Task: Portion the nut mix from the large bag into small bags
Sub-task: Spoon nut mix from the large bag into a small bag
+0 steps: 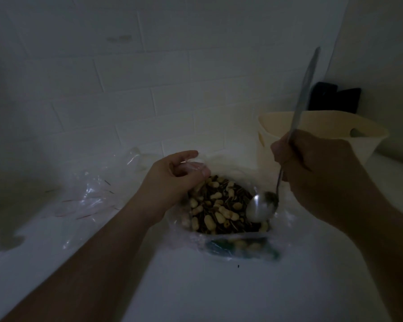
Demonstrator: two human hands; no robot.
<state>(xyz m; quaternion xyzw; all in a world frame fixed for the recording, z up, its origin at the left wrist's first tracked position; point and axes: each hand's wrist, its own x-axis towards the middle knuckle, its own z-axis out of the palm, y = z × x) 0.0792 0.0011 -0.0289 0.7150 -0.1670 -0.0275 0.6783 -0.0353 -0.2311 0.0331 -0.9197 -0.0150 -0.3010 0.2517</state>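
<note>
Your left hand (pixel 172 180) is at the far left rim of the large bag (pixel 230 249), which stands open on the white counter (pixel 219 293) directly in front of you. The thumb and curled fingers pinch the clear plastic edge and hold the mouth open.

The nut mix (pixel 216 205) fills the bag: pale peanuts among dark, thin sticks. The near wall of the bag is folded down and carries a blurred green print.

Your right hand (pixel 316 168) grips the spoon (pixel 262 209) by its handle, with the fingers wrapped tightly round it and pressed together. The handle runs up and away past the hand, tilted toward the wall. The bowl of the spoon sits inside the right side of the bag, at the edge of the nut mix. Whether it carries any mix cannot be determined in the dim light.

The small bags (pixel 89 201) lie crumpled on the counter to the left, apart from the large bag. A cream tub (pixel 370 138) stands behind your right hand against the tiled wall (pixel 126 77), with two dark objects (pixel 335 96) behind it.
</note>
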